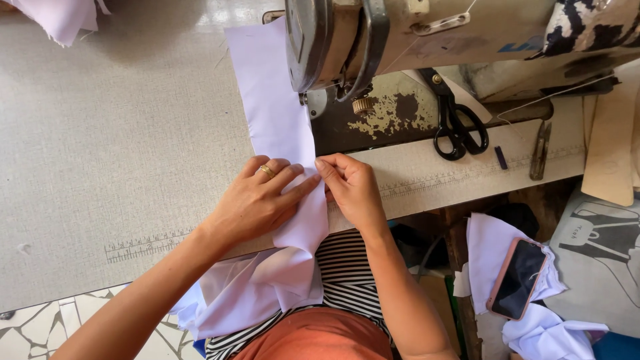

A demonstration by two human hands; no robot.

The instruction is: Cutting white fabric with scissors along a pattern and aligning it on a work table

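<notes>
Hands pinch the white fabric strip (280,127) at the desk (120,160) edge: left hand (257,200) pressing flat, right hand (352,190) closed on its edge; sewing machine (427,33) hides its far end.

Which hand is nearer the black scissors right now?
Right. The right hand pinches the white cloth just below-left of the scissors; the left hand lies farther left on the cloth.

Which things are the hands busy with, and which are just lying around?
In use:
- left hand and right hand, both pressing the pale lilac fabric strip
- old beige metal sewing machine, fabric running under it

Lying about:
- black-handled scissors
- small metal thread snips
- pink-cased phone on white cloth scraps
</notes>
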